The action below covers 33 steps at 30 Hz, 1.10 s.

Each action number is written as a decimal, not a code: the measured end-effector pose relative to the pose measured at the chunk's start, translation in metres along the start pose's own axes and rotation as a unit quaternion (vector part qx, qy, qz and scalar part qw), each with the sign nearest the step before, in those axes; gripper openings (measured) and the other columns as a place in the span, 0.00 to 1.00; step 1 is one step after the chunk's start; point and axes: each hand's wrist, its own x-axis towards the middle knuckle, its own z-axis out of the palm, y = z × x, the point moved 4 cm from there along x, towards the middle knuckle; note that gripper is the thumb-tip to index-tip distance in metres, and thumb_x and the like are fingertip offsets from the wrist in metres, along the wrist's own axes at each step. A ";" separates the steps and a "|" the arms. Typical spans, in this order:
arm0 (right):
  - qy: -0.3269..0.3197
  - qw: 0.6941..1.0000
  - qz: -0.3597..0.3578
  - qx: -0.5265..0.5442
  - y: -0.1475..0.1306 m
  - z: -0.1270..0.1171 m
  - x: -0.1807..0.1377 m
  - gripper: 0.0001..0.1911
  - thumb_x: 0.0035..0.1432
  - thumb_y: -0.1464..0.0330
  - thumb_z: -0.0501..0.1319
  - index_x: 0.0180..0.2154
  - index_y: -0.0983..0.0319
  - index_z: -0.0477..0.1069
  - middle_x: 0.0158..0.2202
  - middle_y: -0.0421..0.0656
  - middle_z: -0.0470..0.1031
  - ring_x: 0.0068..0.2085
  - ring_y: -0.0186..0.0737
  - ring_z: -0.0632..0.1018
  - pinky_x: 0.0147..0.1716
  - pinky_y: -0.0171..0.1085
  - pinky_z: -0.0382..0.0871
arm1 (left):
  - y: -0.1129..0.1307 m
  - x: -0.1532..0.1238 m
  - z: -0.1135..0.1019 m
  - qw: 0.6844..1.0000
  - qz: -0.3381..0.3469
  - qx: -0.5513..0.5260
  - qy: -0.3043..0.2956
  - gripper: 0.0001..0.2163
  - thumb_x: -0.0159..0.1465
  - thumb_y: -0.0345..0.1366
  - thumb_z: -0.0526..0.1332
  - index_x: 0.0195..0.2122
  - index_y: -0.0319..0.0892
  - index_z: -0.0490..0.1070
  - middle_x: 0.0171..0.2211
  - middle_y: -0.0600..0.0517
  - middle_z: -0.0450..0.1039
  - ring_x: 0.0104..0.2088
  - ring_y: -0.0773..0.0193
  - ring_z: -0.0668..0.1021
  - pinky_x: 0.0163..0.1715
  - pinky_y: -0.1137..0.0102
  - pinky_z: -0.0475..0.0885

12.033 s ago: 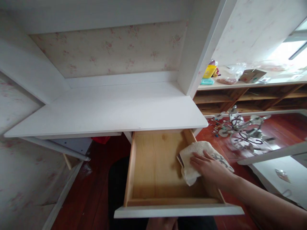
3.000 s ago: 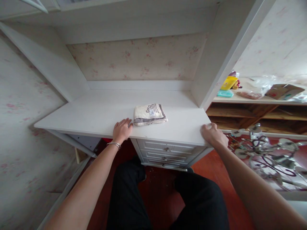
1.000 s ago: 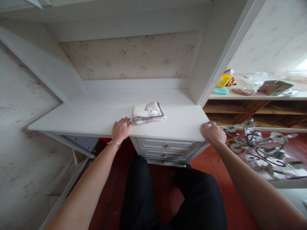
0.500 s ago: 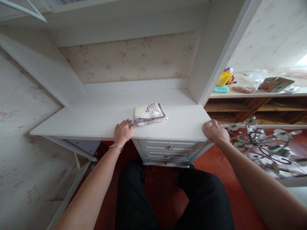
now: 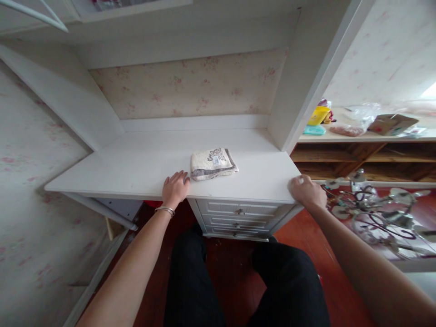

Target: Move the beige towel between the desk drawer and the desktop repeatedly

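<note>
A folded cream towel [image 5: 213,163] with a dark patterned border lies on the white desk top [image 5: 136,163]. My left hand [image 5: 175,188], a bangle on its wrist, rests flat on the desk's front edge just left of the towel, fingers stretched out. My right hand [image 5: 306,191] curls over the desk's right front corner, gripping the edge. Below the desk top, between my hands, the white drawers [image 5: 240,215] are closed.
My black-trousered legs [image 5: 245,286] are in front of the drawers on a red wooden floor. A metal chandelier [image 5: 374,211] lies on the floor at right. Behind it a wooden shelf [image 5: 368,156] carries a yellow container, bags and a cardboard box.
Twelve seconds ago my right hand held the towel in an open drawer; now the drawer is closed and the towel lies on top. Over the last second both hands stayed put.
</note>
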 end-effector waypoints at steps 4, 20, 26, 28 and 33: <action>0.113 0.986 -0.103 0.070 0.012 0.002 -0.018 0.26 0.65 0.59 0.49 0.57 0.65 0.69 0.60 0.60 0.67 0.55 0.60 0.73 0.52 0.55 0.67 | -0.001 0.000 0.001 1.000 -0.005 -0.003 0.003 0.21 0.72 0.42 0.48 0.60 0.48 0.70 0.65 0.51 0.66 0.66 0.57 0.66 0.66 0.55 0.57; -0.173 0.899 -0.400 -0.040 -0.075 0.108 -0.149 0.22 0.73 0.60 0.45 0.61 0.56 0.67 0.56 0.47 0.75 0.48 0.47 0.80 0.43 0.40 0.69 | -0.002 0.002 0.004 0.999 -0.015 -0.026 -0.013 0.21 0.72 0.42 0.46 0.61 0.50 0.69 0.67 0.52 0.63 0.66 0.57 0.66 0.67 0.54 0.56; -0.188 0.900 -0.383 -0.087 -0.082 0.125 -0.150 0.21 0.73 0.60 0.45 0.56 0.56 0.71 0.49 0.48 0.79 0.46 0.50 0.81 0.42 0.42 0.69 | -0.003 0.003 0.004 1.000 -0.013 -0.019 -0.012 0.21 0.71 0.42 0.47 0.61 0.50 0.69 0.66 0.52 0.64 0.66 0.56 0.66 0.66 0.53 0.57; -0.173 0.910 -0.368 -0.078 -0.083 0.128 -0.151 0.22 0.74 0.60 0.44 0.53 0.56 0.73 0.48 0.47 0.79 0.45 0.49 0.81 0.41 0.42 0.69 | -0.002 0.003 0.003 1.000 -0.009 -0.016 -0.012 0.21 0.71 0.42 0.47 0.61 0.49 0.69 0.66 0.51 0.64 0.66 0.56 0.66 0.66 0.53 0.57; -0.156 0.917 -0.361 -0.068 -0.084 0.131 -0.154 0.20 0.73 0.59 0.45 0.49 0.58 0.73 0.46 0.48 0.79 0.43 0.48 0.81 0.39 0.41 0.69 | -0.002 0.003 0.002 1.000 -0.010 -0.012 -0.006 0.21 0.71 0.42 0.48 0.60 0.50 0.70 0.66 0.52 0.65 0.66 0.56 0.66 0.66 0.54 0.58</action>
